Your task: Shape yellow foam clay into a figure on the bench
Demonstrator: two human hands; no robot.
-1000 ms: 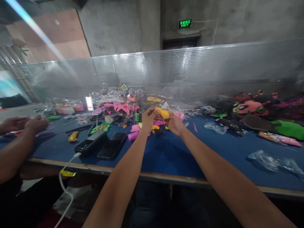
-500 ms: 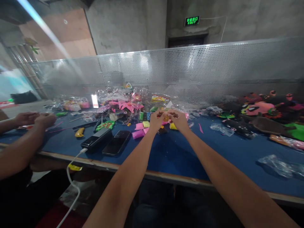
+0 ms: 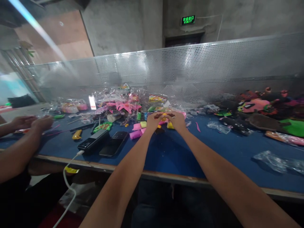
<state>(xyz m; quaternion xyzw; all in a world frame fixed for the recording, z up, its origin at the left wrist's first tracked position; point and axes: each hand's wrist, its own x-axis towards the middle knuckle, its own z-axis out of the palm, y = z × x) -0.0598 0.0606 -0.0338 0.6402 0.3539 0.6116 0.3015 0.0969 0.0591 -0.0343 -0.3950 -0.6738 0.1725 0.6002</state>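
Observation:
My left hand [image 3: 153, 122] and my right hand [image 3: 177, 121] meet over the middle of the blue table. Between their fingertips they pinch a small yellow-orange lump [image 3: 164, 117] that looks like modelling clay. The fingers partly cover it, so its exact shape is hidden. Just left of my left hand lie pink packets [image 3: 136, 135] and a pale yellow one [image 3: 143, 124]. A yellow packet [image 3: 170, 125] sits below my right hand. Near my wrists is a small dark brown piece [image 3: 160, 130].
A phone [image 3: 114, 144] and a cabled power bank [image 3: 93, 141] lie left of my arms. Plastic-wrapped pink pieces [image 3: 123, 106] pile up behind. Clay-like figures [image 3: 254, 106] and clear wrappers [image 3: 270, 161] are on the right. At far left, a co-worker's hands [image 3: 42, 122] work.
The whole view has shifted slightly, so things appear a little further left. My hands stay together on the yellow-orange lump, which now shows more clearly between the fingertips.

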